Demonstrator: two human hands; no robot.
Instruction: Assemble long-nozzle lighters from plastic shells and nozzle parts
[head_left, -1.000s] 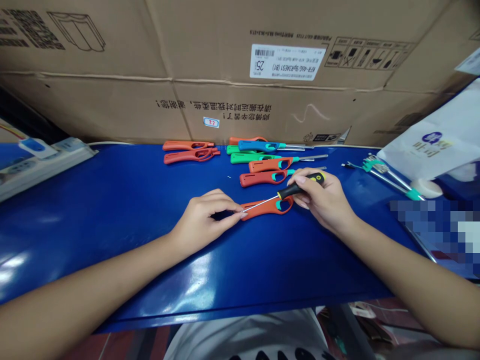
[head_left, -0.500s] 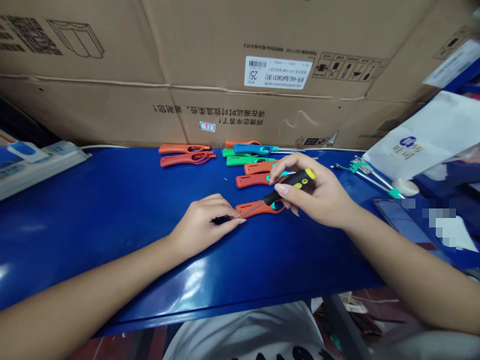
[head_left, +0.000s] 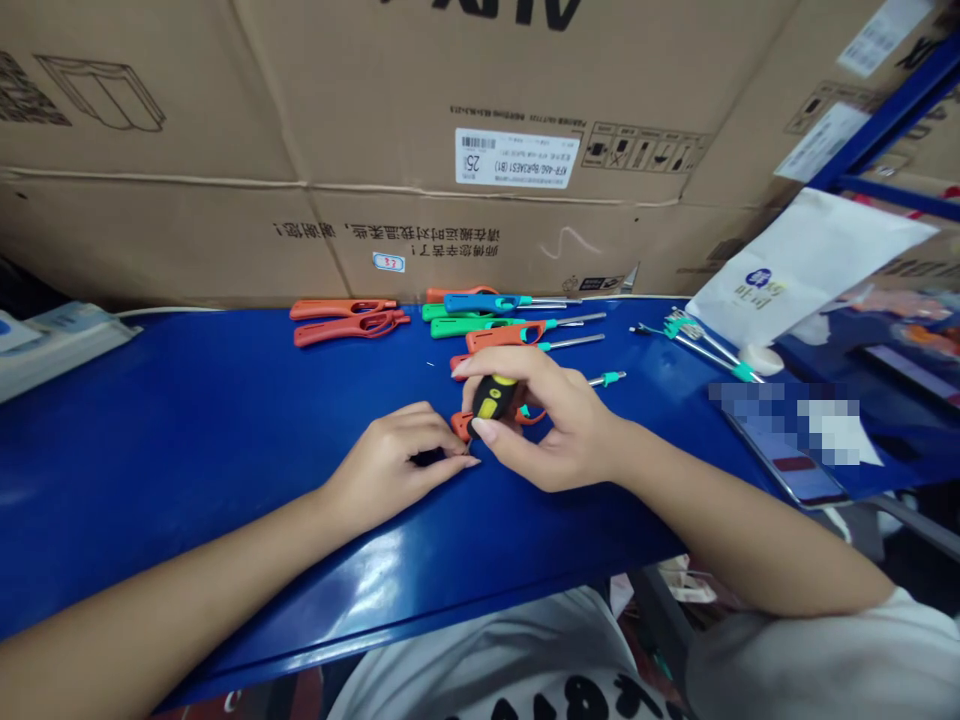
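A black-and-yellow screwdriver (head_left: 491, 401) is gripped by its handle in my right hand (head_left: 559, 425). It tilts steeply, tip downward, beside the butt end of an orange lighter (head_left: 460, 424) with a long nozzle. That lighter lies on the blue table (head_left: 247, 440), its middle covered by the right hand. My left hand (head_left: 397, 460) rests at the lighter's left end, thumb and forefinger pinched close around the screwdriver's tip; whatever small thing they hold is hidden. Just behind, an orange lighter (head_left: 506, 336) and a partly covered red lighter (head_left: 457, 366) lie side by side.
Farther back lie a blue lighter (head_left: 480, 302), a green lighter (head_left: 472, 327) and a red lighter body (head_left: 341, 328). A large cardboard box (head_left: 360, 120) walls off the back. Metal nozzles (head_left: 709, 345), a white bag (head_left: 795, 270) and a phone (head_left: 787, 455) are on the right.
My right hand has come left toward the left hand, and the screwdriver has swung from a low slant to a steeper one. The view has turned slightly rightward.
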